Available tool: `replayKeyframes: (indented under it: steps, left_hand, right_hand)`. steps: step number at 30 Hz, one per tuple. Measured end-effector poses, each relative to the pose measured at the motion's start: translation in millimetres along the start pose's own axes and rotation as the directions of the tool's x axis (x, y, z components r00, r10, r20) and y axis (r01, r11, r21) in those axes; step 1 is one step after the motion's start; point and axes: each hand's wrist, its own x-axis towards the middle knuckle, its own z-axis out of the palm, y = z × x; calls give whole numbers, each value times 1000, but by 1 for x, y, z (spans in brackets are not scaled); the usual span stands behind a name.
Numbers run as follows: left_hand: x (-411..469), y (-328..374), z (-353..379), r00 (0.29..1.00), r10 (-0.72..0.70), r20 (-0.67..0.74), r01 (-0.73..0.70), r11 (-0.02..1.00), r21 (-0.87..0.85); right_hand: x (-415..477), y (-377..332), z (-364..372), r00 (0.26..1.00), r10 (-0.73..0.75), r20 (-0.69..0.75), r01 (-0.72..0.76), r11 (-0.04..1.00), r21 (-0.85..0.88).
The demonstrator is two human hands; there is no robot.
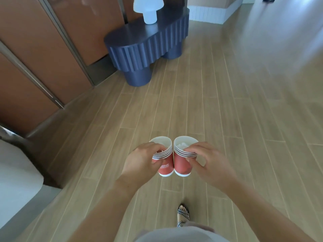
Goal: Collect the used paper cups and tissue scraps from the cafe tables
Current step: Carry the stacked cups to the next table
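Paper cups point(181, 164), red, sit upright and touching between the hands, left cup point(165, 165) pinched at its striped rim by the left hand point(139, 159), right cup point(181, 164) likewise by the right hand point(208, 163); light, crushable, apparently holding tissue scraps point(181, 145), so the stiffer rim is judged the sound hold.

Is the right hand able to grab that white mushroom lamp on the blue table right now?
Probably not. The right hand grips a red cup, and the lamp stands on the blue table, far ahead across the floor. Nothing blocks the way, but the person must walk closer and free that hand.
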Motion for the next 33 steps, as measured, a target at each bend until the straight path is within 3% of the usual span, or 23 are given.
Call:
replayKeyframes:
  steps: [17, 23, 33]
  left_hand:
    - [385, -147, -63, 995, -92, -45, 92, 996, -14]
    - [538, -191, -107, 994, -74, -86, 74, 997, -4]
    - [767, -256, -112, 1000, -14, 2, 13, 998, 59]
  right_hand:
    - [429, 103, 58, 986, -70, 149, 77, 996, -41]
    - [587, 122, 63, 994, -77, 76, 81, 995, -52]
    - [799, 205, 75, 996, -2, 88, 8, 997, -71]
